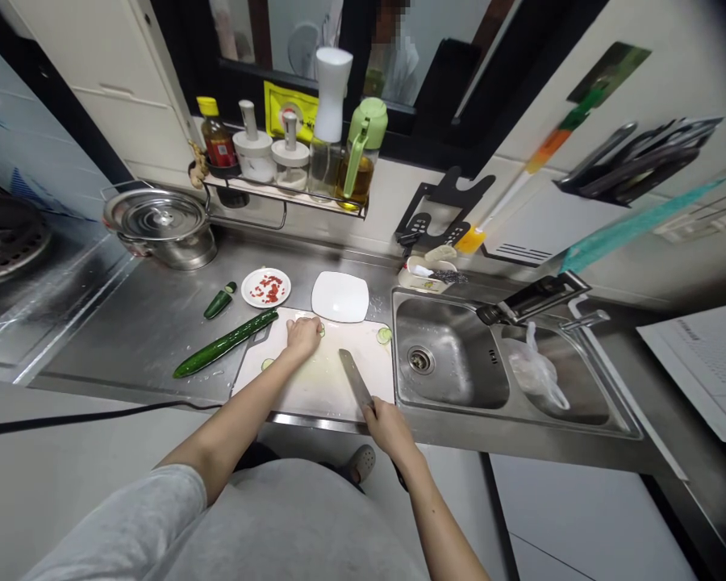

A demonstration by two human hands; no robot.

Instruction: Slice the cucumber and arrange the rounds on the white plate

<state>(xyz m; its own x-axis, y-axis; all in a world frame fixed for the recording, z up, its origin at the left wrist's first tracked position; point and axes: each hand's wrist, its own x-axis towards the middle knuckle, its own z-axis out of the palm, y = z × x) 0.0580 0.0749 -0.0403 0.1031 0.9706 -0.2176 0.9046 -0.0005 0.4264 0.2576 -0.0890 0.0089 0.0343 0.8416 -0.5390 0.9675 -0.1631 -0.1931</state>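
My right hand (390,428) is wrapped round the handle of a kitchen knife (356,379), its blade angled up and left over the white cutting board (315,395). At the board's far side, my left hand (304,336) is closed with its fingers bent down. Pale green cucumber slices (321,330) show at its fingertips; the rest of what it grips is hidden. More cucumber slices (385,335) lie at the board's right edge, and one slice (267,364) is near my left forearm. A long whole cucumber (225,344) rests across the board's left corner.
Behind the board stand a plate of chopped red pieces (266,288) and a white square plate (340,297). A cucumber end piece (219,303) lies left. The sink (453,355) adjoins on the right. A lidded steel pot (181,234) and a condiment shelf (290,194) are behind.
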